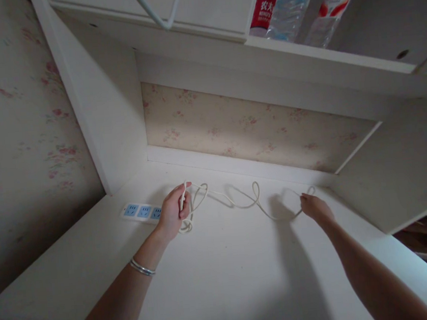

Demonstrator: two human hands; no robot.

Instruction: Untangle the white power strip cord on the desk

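Note:
A white power strip (139, 211) with blue sockets lies on the white desk (223, 277) at the left, near the side panel. Its thin white cord (244, 202) runs in loose loops across the back of the desk. My left hand (173, 211) is closed around a bunch of cord loops just right of the strip. My right hand (315, 206) pinches the cord farther right, near the back wall. A silver bracelet sits on my left wrist.
A shelf (319, 55) overhangs the desk and carries a red-labelled bottle (265, 8) and two plastic bottles (292, 6). White side panels close in the desk left and right. Floral wallpaper covers the back and the left wall.

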